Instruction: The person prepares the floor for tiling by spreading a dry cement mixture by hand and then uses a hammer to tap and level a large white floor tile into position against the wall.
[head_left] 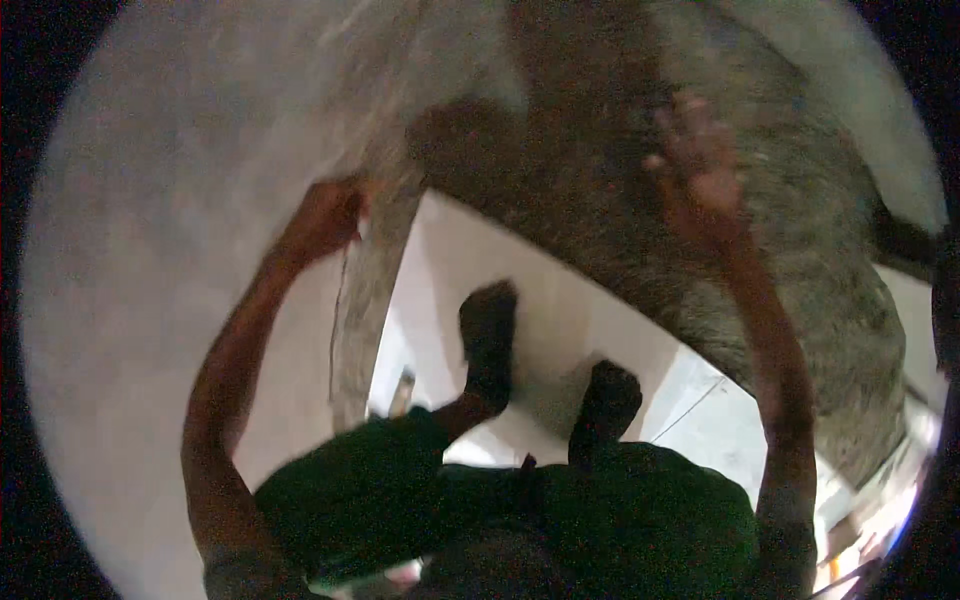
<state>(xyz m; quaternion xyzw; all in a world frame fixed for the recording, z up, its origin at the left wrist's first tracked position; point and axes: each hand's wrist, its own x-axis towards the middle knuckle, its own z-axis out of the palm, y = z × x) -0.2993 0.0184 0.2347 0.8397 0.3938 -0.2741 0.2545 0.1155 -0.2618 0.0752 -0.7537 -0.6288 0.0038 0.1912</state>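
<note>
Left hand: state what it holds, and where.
The left hand grips the edge of the grey speckled slab. The right hand lies open on it.

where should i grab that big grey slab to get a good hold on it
Probably by its free left edge, coming from the left: the grey slab stands against the wall with that edge exposed. The left hand is there, seemingly curled around it. The right hand lies open and flat on the face, which gives no hold.

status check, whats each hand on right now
Left hand gripping the edge of the grey slab. Right hand open, fingers spread, against the rough grey wall. Picture blurred; nothing seen between hands and surfaces.
</note>
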